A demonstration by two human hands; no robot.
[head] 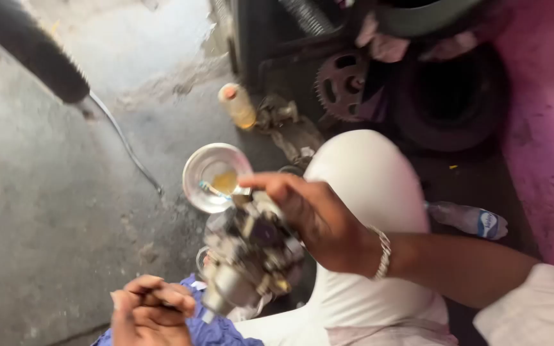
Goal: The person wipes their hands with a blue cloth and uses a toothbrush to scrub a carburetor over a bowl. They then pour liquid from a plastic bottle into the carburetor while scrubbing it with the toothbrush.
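My right hand [312, 221] grips a dirty grey metal carburettor-like part [248, 253] and holds it up over my knee, fingers wrapped over its top. A metal bracelet sits on that wrist. My left hand [152, 314] is at the bottom left, fingers curled shut just beside the lower end of the part, over a blue cloth [209, 330]; whether it pinches something small is unclear because of blur. A shiny steel bowl [200, 186] with a little yellowish liquid stands on the floor just beyond the part.
A plastic bottle [237, 106] of amber liquid stands on the concrete floor. A rusty sprocket [341, 83] and a black tyre [450, 96] lie at the back. A clear plastic bottle [469, 220] lies right of my white-trousered knee [367, 173]. A thin cable [126, 144] crosses the floor.
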